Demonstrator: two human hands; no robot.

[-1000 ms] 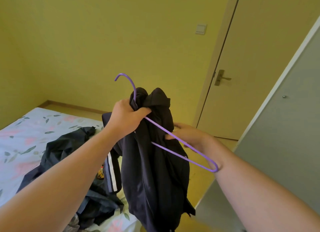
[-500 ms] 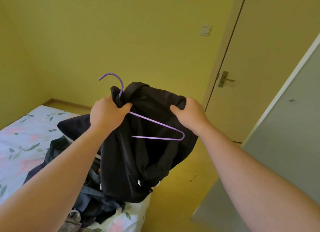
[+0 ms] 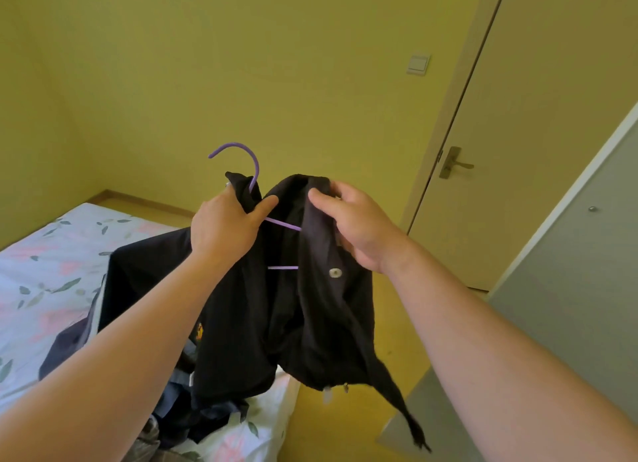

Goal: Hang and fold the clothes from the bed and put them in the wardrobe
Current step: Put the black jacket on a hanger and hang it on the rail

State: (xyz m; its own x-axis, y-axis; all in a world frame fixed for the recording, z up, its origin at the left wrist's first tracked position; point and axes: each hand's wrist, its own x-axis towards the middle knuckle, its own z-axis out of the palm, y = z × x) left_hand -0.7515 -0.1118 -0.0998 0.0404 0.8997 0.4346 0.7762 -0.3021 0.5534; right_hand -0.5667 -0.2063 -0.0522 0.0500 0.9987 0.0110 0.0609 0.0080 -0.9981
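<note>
Item under handling: black jacket (image 3: 300, 323), held in the air above the right corner of the floral-print bed (image 3: 51, 271). Its lower hem hangs just past the bed's edge, over the floor (image 3: 345, 423).

Purple hanger (image 3: 254, 163) sits inside the jacket. The hook stands up out of the collar. One arm and part of the bottom bar show in the open front; the rest is hidden by fabric.

L hand (image 3: 224, 230): fingers (image 3: 267, 204) curled tight round the hanger neck together w/ the collar cloth on that side. Holding both.

R hand (image 3: 359, 226): fingers (image 3: 319, 197) pinch the opposite side of the collar, thumb in front, the others behind the cloth. Narrow grip, holding jacket only.

Jacket condition: front open. One metal snap (image 3: 335, 272) visible on the R panel, small orange emblem (image 3: 199, 332) on the L panel. One strip of cloth trails down off the bed side toward the floor.

On the bed: heap of dark clothes (image 3: 203, 413) at the corner, directly below the jacket. Separate pieces can't be told apart.

Surroundings, ref. bed:
- Grey wardrobe door (image 3: 587, 306) w/ small knob (image 3: 592, 208) stands across the floor strip, right of the bed.
- Room door (image 3: 552, 116) w/ lever handle (image 3: 452, 163) is beyond the bed's right corner, closed.
- Light switch (image 3: 418, 64) is on the wall beyond the bed.
</note>
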